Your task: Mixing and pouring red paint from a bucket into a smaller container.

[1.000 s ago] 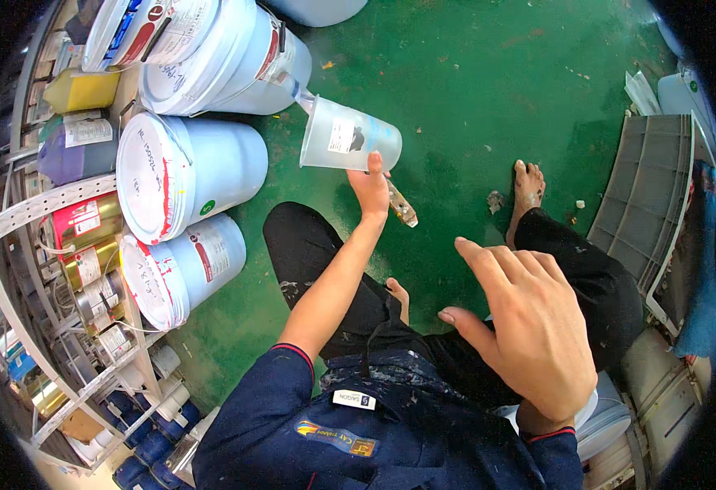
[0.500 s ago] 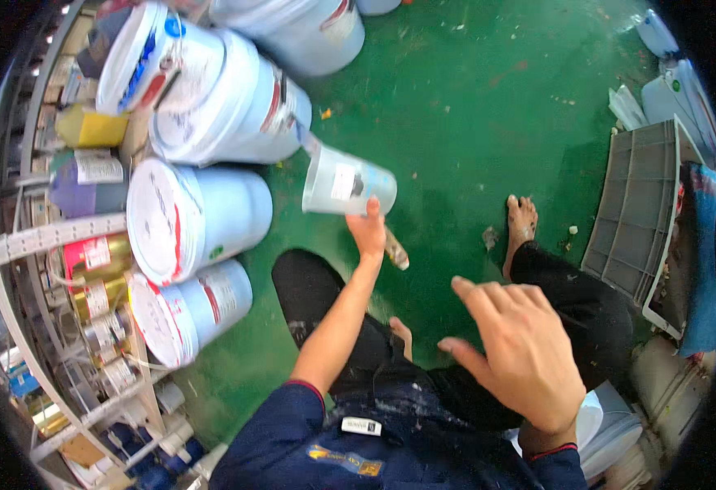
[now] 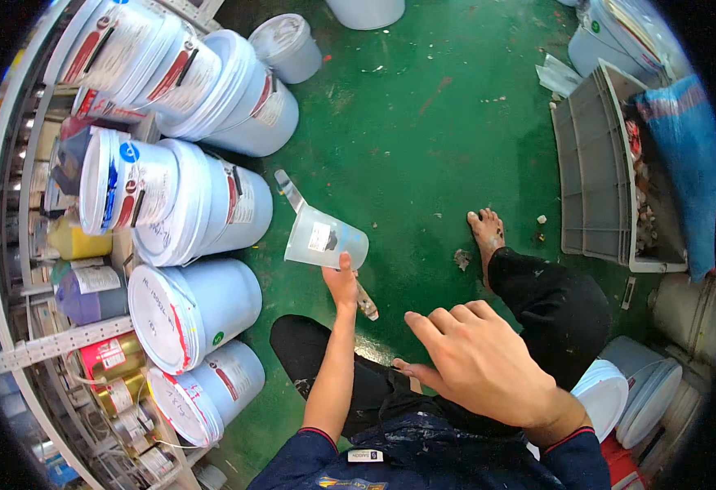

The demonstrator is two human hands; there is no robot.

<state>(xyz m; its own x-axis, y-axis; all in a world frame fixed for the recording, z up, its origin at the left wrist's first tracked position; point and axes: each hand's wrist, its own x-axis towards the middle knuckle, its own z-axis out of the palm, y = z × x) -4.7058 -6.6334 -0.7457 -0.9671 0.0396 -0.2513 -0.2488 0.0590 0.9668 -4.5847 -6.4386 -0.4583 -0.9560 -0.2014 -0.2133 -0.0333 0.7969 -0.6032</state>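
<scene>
My left hand is closed around a translucent plastic cup with a white label, tilted with its mouth toward the left. A spatula runs behind the cup: its metal blade sticks out past the upper left, and its stained handle shows below my fingers. The same hand seems to hold both. Whether the cup contains anything cannot be made out. My right hand hovers over my lap, back upward, thumb apart and fingers loosely bent. Nothing shows in it, though its palm is hidden.
White lidded buckets line the left, some stacked, before a metal shelf of bottles and cans. A grey crate holding debris stands right, with a blue sack over its edge. More buckets sit lower right. My bare foot rests on the green floor.
The view has shifted, showing more of the far buckets. My left hand still holds the cup and spatula, now lower and further left in the picture. My right hand stays raised with fingers loosely bent.
</scene>
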